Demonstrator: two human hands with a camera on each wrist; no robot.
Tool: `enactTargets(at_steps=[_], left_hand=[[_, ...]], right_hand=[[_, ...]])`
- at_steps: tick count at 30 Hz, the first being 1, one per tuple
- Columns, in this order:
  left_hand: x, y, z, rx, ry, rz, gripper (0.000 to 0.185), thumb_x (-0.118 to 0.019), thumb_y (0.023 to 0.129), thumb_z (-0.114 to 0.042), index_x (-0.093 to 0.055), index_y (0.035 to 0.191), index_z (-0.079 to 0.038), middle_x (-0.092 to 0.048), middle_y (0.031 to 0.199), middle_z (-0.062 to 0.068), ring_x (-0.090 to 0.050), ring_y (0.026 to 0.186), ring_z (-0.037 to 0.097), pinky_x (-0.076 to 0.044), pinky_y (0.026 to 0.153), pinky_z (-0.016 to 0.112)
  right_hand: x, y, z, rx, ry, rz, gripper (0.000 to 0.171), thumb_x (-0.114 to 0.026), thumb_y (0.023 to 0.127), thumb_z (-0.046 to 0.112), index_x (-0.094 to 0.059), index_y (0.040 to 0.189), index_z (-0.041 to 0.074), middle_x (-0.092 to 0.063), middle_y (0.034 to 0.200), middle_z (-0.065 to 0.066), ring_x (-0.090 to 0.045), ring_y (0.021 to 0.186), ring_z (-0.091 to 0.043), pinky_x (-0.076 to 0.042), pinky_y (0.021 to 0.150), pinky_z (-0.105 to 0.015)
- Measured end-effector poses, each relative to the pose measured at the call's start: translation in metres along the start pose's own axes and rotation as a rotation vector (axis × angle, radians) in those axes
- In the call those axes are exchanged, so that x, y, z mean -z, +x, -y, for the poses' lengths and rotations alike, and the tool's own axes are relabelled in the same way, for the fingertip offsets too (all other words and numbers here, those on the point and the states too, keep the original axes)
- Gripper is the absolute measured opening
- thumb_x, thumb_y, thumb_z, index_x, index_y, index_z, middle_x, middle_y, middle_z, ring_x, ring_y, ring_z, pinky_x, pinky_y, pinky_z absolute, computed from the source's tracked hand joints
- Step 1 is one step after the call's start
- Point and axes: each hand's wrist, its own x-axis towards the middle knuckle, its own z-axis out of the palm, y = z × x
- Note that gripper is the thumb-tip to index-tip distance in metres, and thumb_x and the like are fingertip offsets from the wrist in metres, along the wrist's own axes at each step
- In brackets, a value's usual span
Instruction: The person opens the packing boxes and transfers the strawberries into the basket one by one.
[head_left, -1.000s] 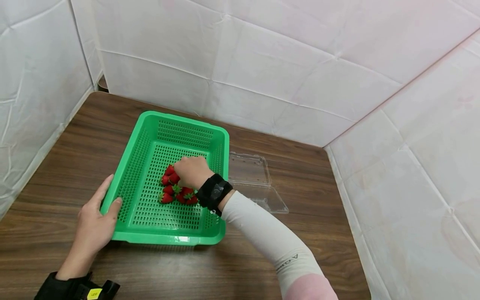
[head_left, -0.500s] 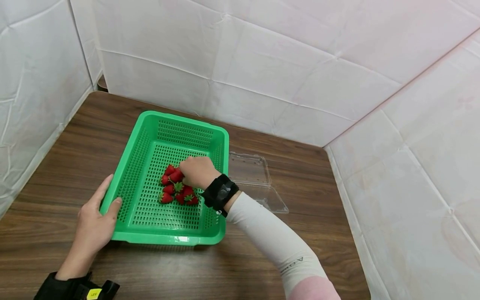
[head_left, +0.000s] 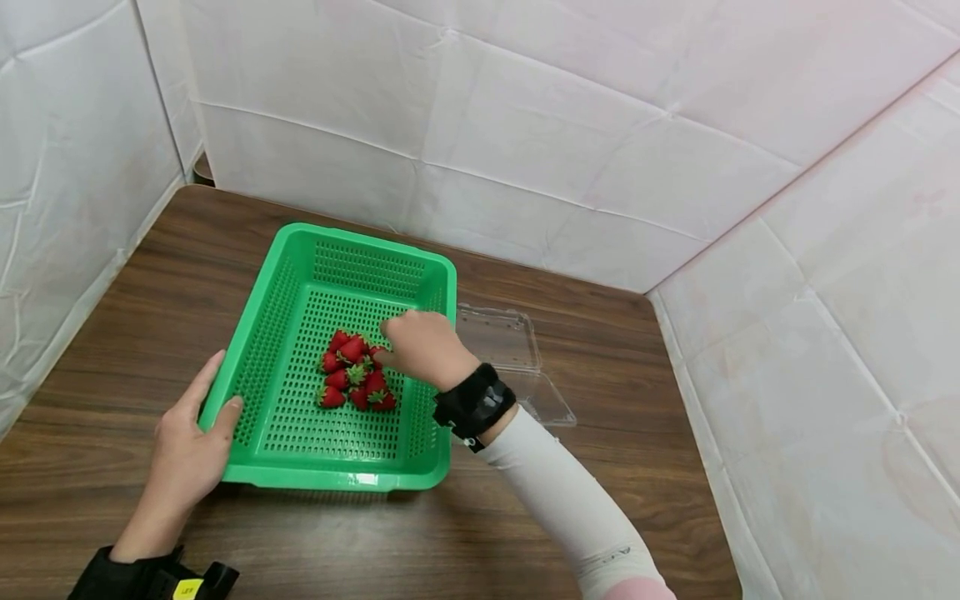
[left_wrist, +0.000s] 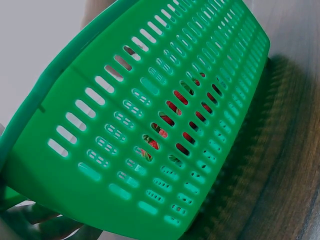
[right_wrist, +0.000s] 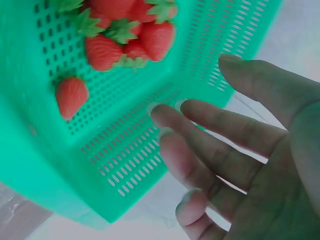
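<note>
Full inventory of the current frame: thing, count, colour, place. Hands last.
basket: one, green, perforated, on the table's left half.
strawberries: a cluster, count unclear, red, on the basket floor.
clamshell box: one, clear plastic, lying open, right of the basket.
table: one, dark wood grain.
backdrop: white sheets on three sides.
left hand: holds the basket's near-left corner.
right hand: empty, fingers relaxed, over the basket beside the strawberries.
</note>
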Motion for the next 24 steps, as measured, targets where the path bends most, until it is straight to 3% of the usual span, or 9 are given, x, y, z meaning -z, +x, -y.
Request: enactTargets(at_steps=[3,5,7,9,13,20,24], left_hand=[[0.000,0.000,0.000,-0.004,0.006,-0.004,0.060,-0.040,0.103,-0.026,-0.012,0.156,-0.034,-0.030,0.153,0.028,-0.041,0.129,0.050,-0.040,0.087,0.062],[0.000,0.001,0.000,-0.007,0.018,-0.008,0.060,-0.040,0.103,-0.026,-0.013,0.156,-0.034,-0.032,0.152,0.028,-0.043,0.127,0.049,-0.042,0.085,0.058],[0.001,0.001,0.001,-0.009,0.030,-0.010,0.060,-0.040,0.103,-0.026,-0.013,0.156,-0.034,-0.033,0.152,0.028,-0.044,0.127,0.048,-0.043,0.083,0.055],[0.001,0.001,0.001,-0.008,0.035,-0.008,0.060,-0.041,0.103,-0.026,-0.013,0.156,-0.034,-0.033,0.152,0.027,-0.044,0.127,0.048,-0.044,0.083,0.052],[0.002,0.000,0.002,-0.003,0.027,0.001,0.060,-0.040,0.103,-0.026,-0.011,0.155,-0.035,-0.031,0.153,0.027,-0.042,0.128,0.049,-0.042,0.085,0.056],[0.004,-0.001,0.002,0.022,0.025,0.012,0.060,-0.039,0.104,-0.028,-0.009,0.156,-0.035,-0.027,0.155,0.027,-0.039,0.130,0.050,-0.040,0.087,0.062],[0.006,-0.002,0.003,0.006,0.096,-0.001,0.061,-0.041,0.103,-0.028,-0.011,0.156,-0.031,-0.036,0.147,0.035,-0.048,0.120,0.051,-0.045,0.080,0.058]], right_hand=[[0.002,-0.015,-0.002,0.003,0.017,-0.105,0.023,-0.056,0.098,0.037,-0.062,0.089,0.017,-0.051,0.073,0.003,-0.047,0.069,-0.014,-0.027,0.063,-0.026],[0.003,-0.024,-0.001,-0.007,0.013,-0.154,0.026,-0.055,0.098,0.038,-0.067,0.107,0.016,-0.065,0.093,0.001,-0.057,0.088,-0.016,-0.038,0.074,-0.025],[0.004,-0.033,-0.001,-0.026,0.001,-0.182,0.035,-0.055,0.098,0.039,-0.064,0.124,0.016,-0.066,0.117,-0.002,-0.058,0.109,-0.019,-0.043,0.093,-0.028],[0.005,-0.041,0.000,-0.045,-0.002,-0.202,0.044,-0.054,0.098,0.040,-0.057,0.134,0.014,-0.060,0.132,-0.004,-0.052,0.125,-0.021,-0.039,0.107,-0.033],[0.007,-0.055,-0.002,-0.084,0.017,-0.261,0.052,-0.055,0.098,0.041,-0.051,0.139,0.010,-0.050,0.144,-0.009,-0.041,0.139,-0.024,-0.029,0.116,-0.035],[0.008,-0.073,-0.003,-0.115,0.011,-0.348,0.071,-0.045,0.098,0.053,-0.030,0.152,0.009,-0.026,0.160,-0.012,-0.014,0.151,-0.026,-0.011,0.123,-0.034],[0.009,-0.080,-0.004,-0.118,0.014,-0.363,0.078,-0.037,0.099,0.057,-0.009,0.157,0.013,-0.006,0.164,-0.011,0.003,0.152,-0.024,-0.003,0.123,-0.036]])
